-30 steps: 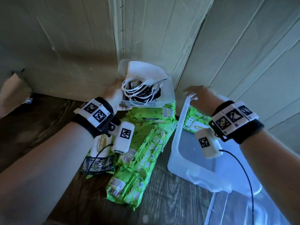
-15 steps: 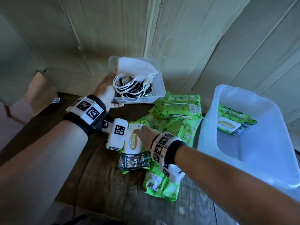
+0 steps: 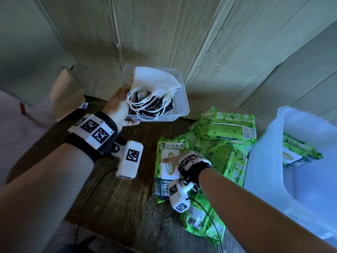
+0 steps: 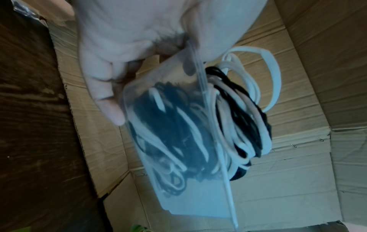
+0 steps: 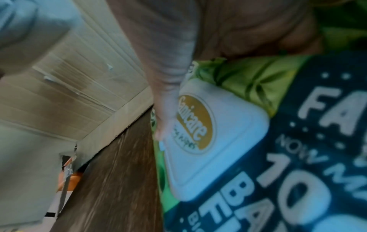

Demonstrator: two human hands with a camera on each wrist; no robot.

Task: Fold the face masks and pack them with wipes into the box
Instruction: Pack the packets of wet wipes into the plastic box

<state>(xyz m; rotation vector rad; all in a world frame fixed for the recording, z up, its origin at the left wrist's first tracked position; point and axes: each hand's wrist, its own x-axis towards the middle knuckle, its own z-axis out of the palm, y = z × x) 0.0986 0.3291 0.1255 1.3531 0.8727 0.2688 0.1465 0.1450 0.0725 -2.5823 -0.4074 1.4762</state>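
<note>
My left hand [image 3: 118, 106] grips the left side of a small clear tub [image 3: 183, 105] at the back of the table. The tub holds white face masks [image 3: 155, 79] with tangled white and black ear loops; the left wrist view shows my fingers [image 4: 107, 94] curled under the tub [image 4: 190, 197]. My right hand [image 3: 173, 159] holds a green wipes pack [image 3: 165, 190] at the middle of the table. Its thumb [image 5: 164, 94] lies across the pack's white lid [image 5: 218, 141]; the other fingers are hidden. The large clear box [image 3: 269, 170] at the right contains one wipes pack [image 3: 299, 152].
Several more green wipes packs [image 3: 228, 128] lie piled between the held pack and the big box. Cardboard sheets [image 3: 164, 33] stand as walls behind the dark wooden table [image 3: 124, 207]. A cable runs from the right wrist camera over the front packs.
My right hand left the big box, came down on the wipes pack and has drawn it a little to the right. The left hand keeps its hold on the mask tub.
</note>
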